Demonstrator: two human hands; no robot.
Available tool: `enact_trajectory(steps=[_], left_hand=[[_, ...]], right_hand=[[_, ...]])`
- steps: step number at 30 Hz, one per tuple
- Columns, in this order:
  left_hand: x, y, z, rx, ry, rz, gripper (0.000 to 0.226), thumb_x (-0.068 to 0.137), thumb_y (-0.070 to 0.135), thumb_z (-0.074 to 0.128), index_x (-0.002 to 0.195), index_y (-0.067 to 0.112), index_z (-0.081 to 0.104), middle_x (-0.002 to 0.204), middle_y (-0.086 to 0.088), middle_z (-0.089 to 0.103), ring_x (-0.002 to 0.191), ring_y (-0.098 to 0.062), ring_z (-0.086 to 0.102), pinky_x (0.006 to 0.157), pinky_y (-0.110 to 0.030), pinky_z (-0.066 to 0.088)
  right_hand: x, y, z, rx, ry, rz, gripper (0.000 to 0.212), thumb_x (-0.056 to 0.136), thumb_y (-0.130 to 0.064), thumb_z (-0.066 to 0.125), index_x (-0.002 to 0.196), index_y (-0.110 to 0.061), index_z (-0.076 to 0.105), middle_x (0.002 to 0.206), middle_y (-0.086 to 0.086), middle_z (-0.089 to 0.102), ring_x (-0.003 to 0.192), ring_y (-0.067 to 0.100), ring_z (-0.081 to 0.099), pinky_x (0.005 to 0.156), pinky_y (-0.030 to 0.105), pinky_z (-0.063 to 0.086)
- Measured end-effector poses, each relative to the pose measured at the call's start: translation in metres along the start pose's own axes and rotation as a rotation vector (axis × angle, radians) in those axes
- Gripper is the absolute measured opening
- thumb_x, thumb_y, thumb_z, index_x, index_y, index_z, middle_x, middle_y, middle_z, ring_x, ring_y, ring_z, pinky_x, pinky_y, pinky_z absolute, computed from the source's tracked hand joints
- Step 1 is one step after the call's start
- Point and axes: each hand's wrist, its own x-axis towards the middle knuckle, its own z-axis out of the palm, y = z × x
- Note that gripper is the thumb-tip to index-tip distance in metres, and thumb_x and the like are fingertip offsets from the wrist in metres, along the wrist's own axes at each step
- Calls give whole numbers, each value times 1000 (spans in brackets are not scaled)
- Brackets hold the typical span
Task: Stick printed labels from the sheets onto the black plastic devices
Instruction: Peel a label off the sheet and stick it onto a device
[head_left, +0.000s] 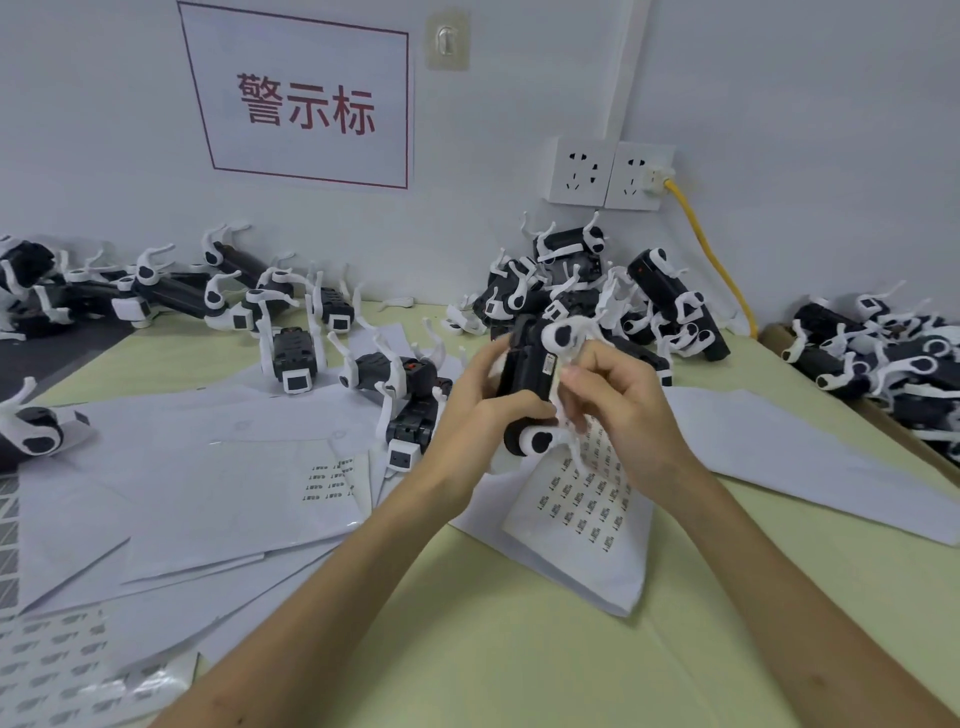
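Pale green desk (519, 654) carrying overlapping label sheets (582, 514) front-L + centre; black devices (670, 293) lying heaped along back edge, few among sheets.

Both bare forearms come up from the bottom edge and converge at centre, the left forearm (322, 587) slanting in from the lower left, the right forearm (795, 587) from the lower right. The left hand (480, 400) is raised off the surface, wrist bent a little, fingers wrapped round the black device (527, 374) from its left side, thumb laid across the front. The right hand (626, 410) sits close opposite, back of the hand towards the camera, fingers curled in tight, its fingertips (569, 373) bunched against the device's right edge.
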Motion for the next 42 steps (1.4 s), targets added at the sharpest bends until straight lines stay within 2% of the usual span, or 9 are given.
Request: enact_trajectory(steps=[3, 7, 11, 15, 20, 24, 28, 34, 42], left_hand=[[2, 0, -4, -1, 185, -97, 67, 64, 26, 77, 128, 27, 56, 108, -11, 75, 100, -27, 73, 91, -52, 58], [5, 11, -16, -59, 74, -169, 50, 77, 33, 72, 121, 9, 67, 105, -17, 76, 80, -29, 73, 62, -33, 59], [7, 18, -27, -31, -216, -350, 58, 100, 59, 40, 128, 17, 68, 116, -20, 74, 84, -34, 73, 62, -34, 59], [9, 20, -34, -127, -231, -506, 78, 96, 75, 23, 139, 19, 57, 123, -17, 72, 110, -37, 71, 87, -49, 59], [13, 20, -31, -100, -48, -361, 81, 96, 74, 18, 129, 18, 65, 128, -19, 67, 98, -45, 73, 60, -45, 63], [17, 19, -33, -85, 21, -165, 68, 104, 62, 23, 128, 13, 63, 117, -17, 74, 98, -38, 75, 67, -40, 65], [19, 17, -35, -54, 98, -23, 57, 109, 48, 28, 112, 7, 68, 109, -14, 77, 95, -36, 75, 73, -35, 64], [12, 9, -35, 621, 527, 477, 10, 95, 19, 60, 99, 22, 68, 101, 3, 72, 100, -23, 67, 82, -28, 50], [16, -12, -54, 1367, 355, 33, 14, 93, 28, 69, 95, 19, 79, 121, -6, 61, 115, -36, 42, 82, -45, 46]], right_hand=[[0, -8, -13, -21, 123, -107, 25, 88, -20, 60, 63, -19, 56, 52, -6, 43, 49, 10, 34, 49, 18, 29], [7, -9, -31, -15, 250, -113, 26, 79, -39, 66, 96, -19, 68, 87, 1, 65, 77, 17, 59, 70, 28, 43], [7, -3, -42, -114, -158, -4, 57, 81, -39, 68, 137, -33, 59, 135, -3, 62, 120, 16, 61, 91, 34, 54], [5, -2, -37, -143, -231, 57, 33, 79, -26, 74, 112, -28, 75, 104, -6, 73, 88, 10, 68, 69, 19, 52], [7, -8, -54, -70, -50, 250, 17, 77, -17, 72, 92, -11, 74, 85, 8, 65, 67, 24, 57, 56, 26, 50], [7, -21, -79, 392, 421, 304, 17, 86, -12, 68, 70, -10, 71, 80, 10, 63, 55, 17, 60, 51, 22, 52], [0, -28, -120, 1157, 602, -40, 51, 90, -39, 67, 126, -7, 51, 130, 27, 59, 114, 43, 67, 106, 52, 49], [5, -11, -114, 653, 843, 266, 13, 102, -22, 52, 106, -11, 56, 113, 15, 65, 85, 28, 72, 77, 32, 54], [10, 2, -63, 64, 586, 346, 23, 97, -4, 50, 95, -13, 71, 77, 1, 71, 57, 11, 63, 56, 22, 48]])
